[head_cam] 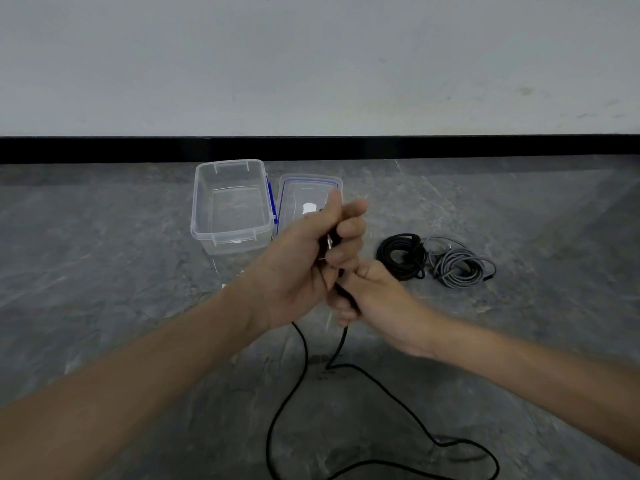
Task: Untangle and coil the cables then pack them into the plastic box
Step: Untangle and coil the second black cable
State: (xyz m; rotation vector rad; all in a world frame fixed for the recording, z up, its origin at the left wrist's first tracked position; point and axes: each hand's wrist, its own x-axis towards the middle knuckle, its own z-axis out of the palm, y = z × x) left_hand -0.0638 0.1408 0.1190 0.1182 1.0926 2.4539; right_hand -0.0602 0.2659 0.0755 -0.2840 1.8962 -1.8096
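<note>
Status: the clear rectangular plastic box with blue latches (229, 239) sits open on the grey stone floor (104, 271) by the wall, nothing packed in it. Its clear blue-sealed lid (304, 187) lies just beside it, to the right. Further right, a black coiled cable (401, 256) and a grey coiled cable (460, 266) lie touching; can't tell if they're interlinked. A long loose black cable (304, 368) sprawls uncoiled in front. So: early, zero boxed. Left hand (304, 258) is raised, fist round that cable's plug end. Right hand (375, 296) is just below, fingers wrapped on the same cable.
</note>
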